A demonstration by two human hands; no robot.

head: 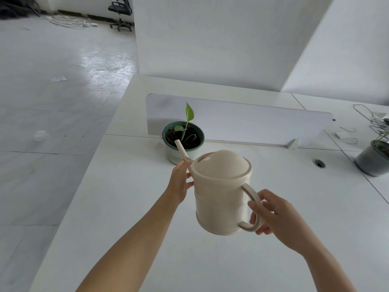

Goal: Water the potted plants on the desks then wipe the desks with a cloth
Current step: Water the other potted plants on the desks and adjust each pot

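A cream watering can hangs tilted above the white desk. My right hand grips its loop handle. My left hand holds the can's front at the base of the thin spout. The spout tip reaches over the soil of a green-rimmed pot holding a small plant with one upright green leaf. No water stream is visible. A second, dark pot stands at the right edge of the desk. No cloth is in view.
A low white divider panel runs across the desk behind the green-rimmed pot. Loose wires lie at the far right, beside a cable hole. Grey floor lies to the left, with an office chair far back.
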